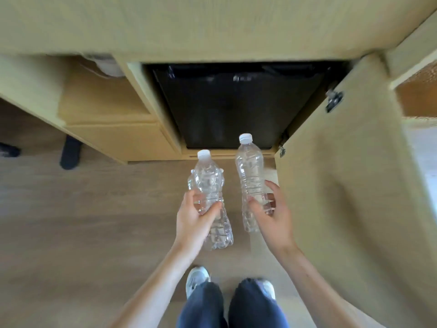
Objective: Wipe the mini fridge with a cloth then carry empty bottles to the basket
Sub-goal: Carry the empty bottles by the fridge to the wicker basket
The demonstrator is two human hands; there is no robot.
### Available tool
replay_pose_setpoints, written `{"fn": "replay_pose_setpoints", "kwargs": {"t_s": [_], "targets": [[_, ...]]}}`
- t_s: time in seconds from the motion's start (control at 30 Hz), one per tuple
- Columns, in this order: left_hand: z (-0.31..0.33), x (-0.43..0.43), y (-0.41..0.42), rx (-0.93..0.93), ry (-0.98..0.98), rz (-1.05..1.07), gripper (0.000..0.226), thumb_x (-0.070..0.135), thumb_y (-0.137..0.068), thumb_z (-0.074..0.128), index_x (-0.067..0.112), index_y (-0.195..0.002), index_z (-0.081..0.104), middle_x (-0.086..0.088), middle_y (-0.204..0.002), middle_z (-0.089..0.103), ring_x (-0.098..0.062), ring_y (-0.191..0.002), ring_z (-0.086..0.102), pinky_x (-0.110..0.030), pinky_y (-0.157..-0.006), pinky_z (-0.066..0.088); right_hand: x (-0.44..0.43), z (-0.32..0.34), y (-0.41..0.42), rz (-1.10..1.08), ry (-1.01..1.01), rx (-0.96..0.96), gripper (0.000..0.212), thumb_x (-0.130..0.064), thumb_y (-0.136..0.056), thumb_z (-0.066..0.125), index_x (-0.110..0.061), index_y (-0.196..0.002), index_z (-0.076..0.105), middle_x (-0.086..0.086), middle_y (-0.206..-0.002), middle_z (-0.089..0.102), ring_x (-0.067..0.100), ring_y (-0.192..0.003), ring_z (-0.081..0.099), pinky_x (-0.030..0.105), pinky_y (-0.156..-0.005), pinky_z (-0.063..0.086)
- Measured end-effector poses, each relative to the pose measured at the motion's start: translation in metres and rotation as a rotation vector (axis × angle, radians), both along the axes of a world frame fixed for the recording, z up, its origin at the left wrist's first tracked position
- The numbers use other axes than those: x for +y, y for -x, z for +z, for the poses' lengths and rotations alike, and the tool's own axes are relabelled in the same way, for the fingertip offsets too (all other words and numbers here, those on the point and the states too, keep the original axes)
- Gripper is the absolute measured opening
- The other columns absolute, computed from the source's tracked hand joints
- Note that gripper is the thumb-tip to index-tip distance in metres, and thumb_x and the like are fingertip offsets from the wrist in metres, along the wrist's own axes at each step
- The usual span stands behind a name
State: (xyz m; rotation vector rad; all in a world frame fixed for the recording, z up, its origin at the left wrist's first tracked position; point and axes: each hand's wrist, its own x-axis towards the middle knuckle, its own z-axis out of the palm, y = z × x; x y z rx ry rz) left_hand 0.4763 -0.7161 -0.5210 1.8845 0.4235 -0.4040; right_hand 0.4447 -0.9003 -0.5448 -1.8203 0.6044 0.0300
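A black mini fridge (236,107) sits shut inside a light wooden cabinet, straight ahead and low. My left hand (194,221) grips clear empty plastic bottles (210,183); one white cap shows on top and at least one more bottle sits behind it. My right hand (272,216) grips a single clear bottle with a white cap (250,171) around its lower half. Both hands hold the bottles upright above the floor, just in front of the fridge. No cloth and no basket is in view.
The cabinet door (343,174) stands open on the right, close to my right arm. A desk recess with drawers (113,136) lies to the left, with chair feet (69,151) under it. My shoes (196,280) stand on the wooden floor (82,221).
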Motion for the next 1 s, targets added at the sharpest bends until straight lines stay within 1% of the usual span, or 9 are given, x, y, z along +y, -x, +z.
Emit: {"fn": "replay_pose_setpoints", "kwargs": {"t_s": [0.07,0.23,0.33,0.5,0.6,0.73,0.8,0.87,1.0], "targets": [[0.073,0.007,0.01,-0.005,-0.003,0.009,0.046,0.038,-0.08,0.079,0.037,-0.116,0.051,0.017,-0.108,0.062,0.001,-0.097,0.062,-0.023,-0.083,0.053,0.009,0.077,0.008,0.008,0.004,-0.018,0.049,-0.049,-0.077,0.07,-0.051,-0.122,0.051,-0.023,-0.096,0.067,0.003,-0.083,0.063,0.015,-0.069,0.05],[0.254,0.023,0.032,-0.072,0.016,0.017,0.062,0.041,-0.079,0.079,0.027,-0.131,0.048,0.018,-0.117,0.058,0.006,-0.101,0.058,-0.002,-0.071,0.044,0.028,0.265,0.029,0.105,-0.013,-0.036,0.054,-0.058,-0.076,0.064,-0.047,-0.127,0.05,-0.011,-0.116,0.066,0.019,-0.105,0.065,0.047,-0.088,0.056],[0.344,0.036,0.043,-0.137,0.076,0.049,0.061,0.038,-0.08,0.078,0.028,-0.132,0.048,0.016,-0.119,0.058,0.017,-0.096,0.055,0.0,-0.071,0.042,0.037,0.367,0.034,0.183,0.026,-0.111,0.052,-0.056,-0.079,0.065,-0.046,-0.127,0.049,-0.012,-0.113,0.065,0.015,-0.101,0.065,0.045,-0.084,0.057],[0.459,0.055,0.054,-0.289,0.141,0.087,0.052,0.039,-0.079,0.079,0.038,-0.122,0.05,0.017,-0.12,0.059,0.019,-0.098,0.054,0.002,-0.073,0.04,0.05,0.491,0.039,0.245,0.049,-0.228,0.053,-0.05,-0.08,0.068,-0.05,-0.129,0.047,-0.008,-0.106,0.067,0.01,-0.092,0.067,0.041,-0.084,0.058],[0.507,0.064,0.056,-0.413,0.2,0.098,0.046,0.037,-0.077,0.081,0.049,-0.112,0.053,0.019,-0.117,0.063,0.011,-0.103,0.058,0.0,-0.076,0.042,0.058,0.537,0.042,0.239,0.034,-0.346,0.05,-0.041,-0.084,0.071,-0.047,-0.128,0.049,-0.006,-0.11,0.069,0.011,-0.097,0.068,0.043,-0.087,0.058],[0.553,0.079,0.062,-0.565,0.264,0.087,0.053,0.038,-0.074,0.082,0.045,-0.121,0.057,0.019,-0.12,0.065,0.004,-0.109,0.061,-0.005,-0.082,0.046,0.068,0.581,0.05,0.196,0.07,-0.488,0.051,-0.041,-0.083,0.069,-0.046,-0.129,0.049,-0.013,-0.113,0.068,0.014,-0.11,0.063,0.046,-0.092,0.054],[0.563,0.084,0.066,-0.618,0.29,0.063,0.056,0.034,-0.075,0.083,0.045,-0.124,0.057,0.021,-0.122,0.064,0.005,-0.112,0.06,-0.005,-0.083,0.045,0.072,0.591,0.058,0.19,0.076,-0.523,0.052,-0.042,-0.083,0.069,-0.046,-0.13,0.048,-0.014,-0.114,0.068,0.013,-0.113,0.062,0.045,-0.095,0.053],[0.569,0.085,0.072,-0.657,0.297,0.003,0.056,0.033,-0.075,0.082,0.055,-0.119,0.055,0.026,-0.121,0.062,0.005,-0.113,0.059,-0.005,-0.084,0.045,0.073,0.594,0.072,0.154,0.101,-0.55,0.052,-0.041,-0.083,0.069,-0.045,-0.131,0.049,-0.014,-0.118,0.067,0.015,-0.117,0.06,0.045,-0.096,0.052],[0.578,0.064,0.067,-0.657,0.323,-0.153,0.058,0.041,-0.074,0.081,0.059,-0.121,0.051,0.034,-0.122,0.058,0.008,-0.114,0.057,-0.003,-0.085,0.044,0.059,0.594,0.101,-0.034,0.18,-0.572,0.054,-0.042,-0.083,0.07,-0.045,-0.133,0.048,-0.015,-0.123,0.064,0.015,-0.117,0.06,0.047,-0.096,0.052]]}}
